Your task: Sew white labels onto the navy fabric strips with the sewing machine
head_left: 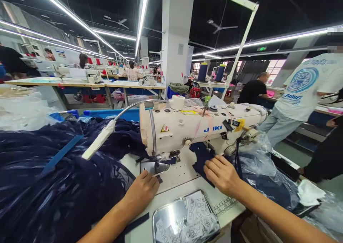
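A white sewing machine (pixel 174 128) stands in front of me, its metal needle plate (pixel 154 167) under the needle end. Just in front of that plate is my left hand (pixel 143 188), fingers curled together. A bit of dark cloth shows beside its fingertips; what lies inside the fingers is hidden. On the right of the machine bed, navy fabric pieces (pixel 200 155) lie in a small heap. My right hand (pixel 222 175) has its bent fingers closed on the near edge of them.
A metal tray (pixel 167 214) holding printed white labels (pixel 197 218) sits at the table's front. A large heap of navy garments (pixel 66 175) fills the left. A lamp (pixel 99 139) hangs over it. Plastic-wrapped cloth (pixel 262 164) is at right, and a person (pixel 308 82) stands behind.
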Tool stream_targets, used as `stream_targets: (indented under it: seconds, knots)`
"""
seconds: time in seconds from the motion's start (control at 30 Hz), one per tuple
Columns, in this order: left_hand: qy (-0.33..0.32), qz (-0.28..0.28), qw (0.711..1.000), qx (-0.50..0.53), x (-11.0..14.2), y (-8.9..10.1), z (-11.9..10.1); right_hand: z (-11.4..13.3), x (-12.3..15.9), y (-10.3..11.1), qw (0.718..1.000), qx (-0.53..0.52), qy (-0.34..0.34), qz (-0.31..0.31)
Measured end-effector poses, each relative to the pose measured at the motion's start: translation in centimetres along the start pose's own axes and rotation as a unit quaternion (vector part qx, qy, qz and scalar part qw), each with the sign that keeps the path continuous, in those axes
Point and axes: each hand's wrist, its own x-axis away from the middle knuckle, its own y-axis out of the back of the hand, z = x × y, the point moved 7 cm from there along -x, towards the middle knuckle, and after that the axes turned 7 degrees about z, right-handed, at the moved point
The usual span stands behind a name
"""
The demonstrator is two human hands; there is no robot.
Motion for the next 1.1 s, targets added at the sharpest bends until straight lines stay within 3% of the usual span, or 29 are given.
stream_targets:
  seconds: [0.1, 0.2, 0.4, 0.47, 0.6, 0.7, 0.8, 0.87, 1.0, 1.1]
  knots:
    - [0.005, -0.01, 1.0, 0.006, 0.0, 0.0, 0.2, -1.5, 2.1, 1.1, 0.994, 0.04, -0.053, 0.084]
    - [0.01, -0.008, 1.0, 0.011, -0.1, 0.0, 0.2, -2.9, 2.2, 0.2, 0.987, 0.011, -0.102, 0.128]
    - [0.016, 0.004, 1.0, 0.009, 0.1, -0.2, 0.2, -6.0, -2.3, -7.4, 0.95, 0.03, -0.171, 0.261]
    - [0.018, 0.002, 1.0, 0.008, 0.2, -0.2, 0.2, -6.9, -3.5, -9.4, 0.944, 0.026, -0.178, 0.275]
    - [0.02, -0.01, 1.0, 0.007, 0.2, -0.2, 0.2, -7.9, -3.9, -11.9, 0.946, 0.004, -0.153, 0.285]
    - [0.023, -0.023, 0.999, 0.014, 0.1, -0.1, 0.3, -8.0, -3.6, -12.2, 0.948, -0.005, -0.132, 0.288]
    - [0.025, -0.029, 0.999, 0.024, 0.1, 0.1, 0.4, -7.2, -3.5, -11.2, 0.955, -0.012, -0.119, 0.272]
    - [0.027, -0.021, 0.999, 0.025, 0.0, 0.0, 0.5, -5.6, -3.4, -9.7, 0.969, -0.024, -0.096, 0.229]
    - [0.025, -0.007, 1.0, 0.018, -0.1, -0.1, 0.4, -1.3, -2.1, -4.0, 0.996, -0.09, -0.005, -0.017]
    - [0.024, 0.004, 1.0, 0.016, -0.1, -0.1, 0.4, 0.4, -0.8, -1.2, 0.984, -0.142, 0.009, -0.105]
